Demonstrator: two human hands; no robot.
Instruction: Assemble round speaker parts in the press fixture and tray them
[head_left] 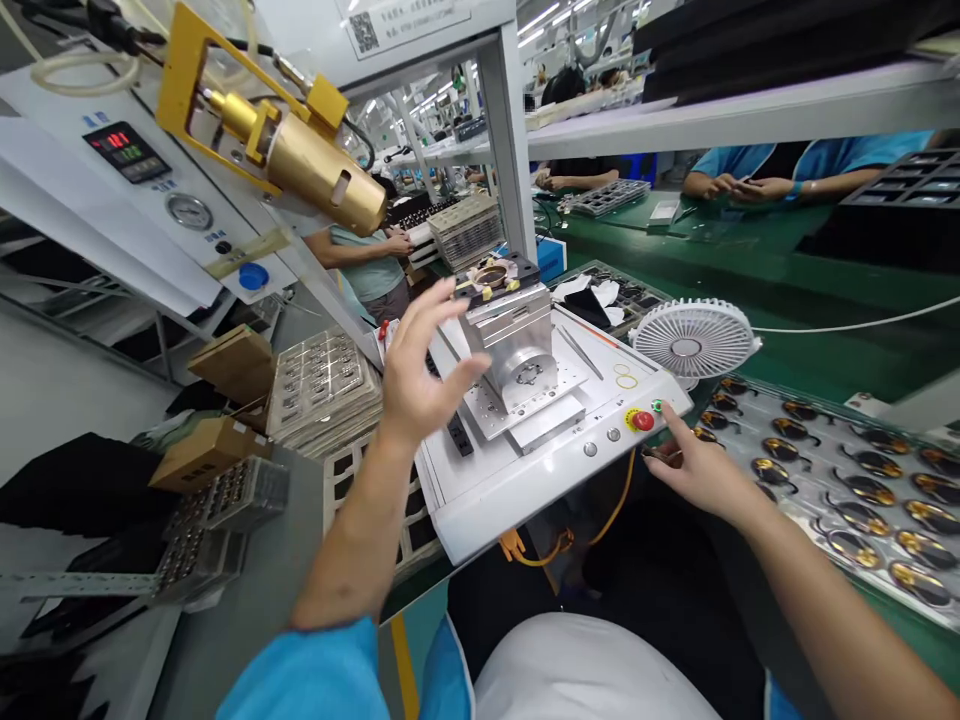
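Note:
My left hand point(421, 372) is raised beside the metal fixture point(517, 345), with thumb and fingers apart and nothing between them. On top of the fixture sits a small round part point(491, 275) in a dark holder. The index finger of my right hand point(701, 465) reaches onto the green button point(658, 406) at the machine panel's right corner. Its other fingers are curled around a small dark item point(666, 456) that I cannot make out. Left of that hand is a red stop button point(643, 421) on a yellow ring. Tweezers point(580, 352) lie on the white panel point(487, 505).
A gold cylinder head point(326, 175) hangs at upper left beside a control box point(142, 165). A white fan point(694, 340) stands right of the panel. Beyond it lies a tray of round parts with black leads point(862, 490). Stacked trays point(322, 385) stand left; co-workers sit across.

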